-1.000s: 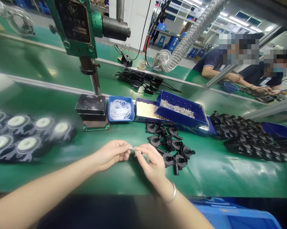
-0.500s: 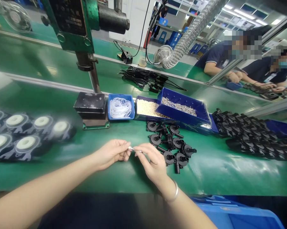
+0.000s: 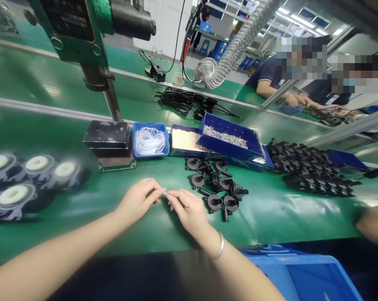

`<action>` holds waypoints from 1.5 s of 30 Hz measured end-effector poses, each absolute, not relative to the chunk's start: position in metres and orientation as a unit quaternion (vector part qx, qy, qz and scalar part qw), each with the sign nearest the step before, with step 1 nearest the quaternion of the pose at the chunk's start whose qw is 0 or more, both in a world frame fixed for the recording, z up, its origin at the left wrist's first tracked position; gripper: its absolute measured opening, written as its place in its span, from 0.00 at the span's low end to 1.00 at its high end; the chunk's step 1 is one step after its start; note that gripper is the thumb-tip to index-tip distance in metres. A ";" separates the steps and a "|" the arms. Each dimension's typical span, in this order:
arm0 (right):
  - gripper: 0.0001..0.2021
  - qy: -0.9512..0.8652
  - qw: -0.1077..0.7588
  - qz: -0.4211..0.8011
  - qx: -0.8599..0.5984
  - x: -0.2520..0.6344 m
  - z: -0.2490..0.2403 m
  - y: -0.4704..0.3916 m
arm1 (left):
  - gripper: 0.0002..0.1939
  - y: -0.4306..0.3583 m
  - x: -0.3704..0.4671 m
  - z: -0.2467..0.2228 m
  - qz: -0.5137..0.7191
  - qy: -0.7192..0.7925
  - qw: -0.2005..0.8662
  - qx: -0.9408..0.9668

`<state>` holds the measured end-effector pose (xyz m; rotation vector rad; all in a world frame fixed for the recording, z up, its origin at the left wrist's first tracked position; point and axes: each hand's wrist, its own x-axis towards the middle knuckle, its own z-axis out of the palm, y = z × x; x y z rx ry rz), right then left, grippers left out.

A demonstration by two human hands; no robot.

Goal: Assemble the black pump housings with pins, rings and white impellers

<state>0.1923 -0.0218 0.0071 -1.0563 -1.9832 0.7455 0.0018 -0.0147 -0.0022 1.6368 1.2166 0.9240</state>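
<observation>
Over the green mat, my left hand (image 3: 142,196) and my right hand (image 3: 189,209) meet fingertip to fingertip. Between them is a small metal pin (image 3: 165,193), pinched by my right hand. The left thumb and index finger close at the pin's other end, where a tiny pale part mostly hides in the fingertips. Black pump housings (image 3: 214,202) lie just right of my right hand. Behind them, a blue tray of metal pins (image 3: 226,137) rests tilted on a tray of small cream pieces (image 3: 186,139). A blue bin (image 3: 151,155) holds clear rings (image 3: 150,141).
A green press (image 3: 101,25) with a black block (image 3: 107,136) stands at the left. Black parts with white discs (image 3: 13,194) lie at far left, more black parts (image 3: 308,165) at right. Another person's blurred arm (image 3: 375,223) reaches in at right. Black cables (image 3: 182,100) lie behind.
The view has shifted, moving the scene left. My hands have come closer together, covering more of the pin. Another person's arm has appeared at the right edge.
</observation>
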 end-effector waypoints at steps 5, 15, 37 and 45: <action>0.08 -0.696 0.402 0.403 -0.439 0.196 0.014 -0.022 | 0.13 -0.018 0.000 -0.007 0.424 0.398 0.318 0.749; 0.12 -0.485 0.497 0.516 -0.501 0.212 0.014 -0.010 | 0.37 -0.013 0.000 -0.006 0.338 0.427 0.325 0.773; 0.11 -0.509 0.416 0.627 -0.418 0.194 0.016 -0.021 | 0.28 -0.010 0.005 0.009 0.418 0.386 0.753 0.332; 0.12 -0.595 0.367 0.550 -0.457 0.193 0.010 -0.023 | 0.30 -0.012 0.008 0.000 0.420 0.368 0.745 0.365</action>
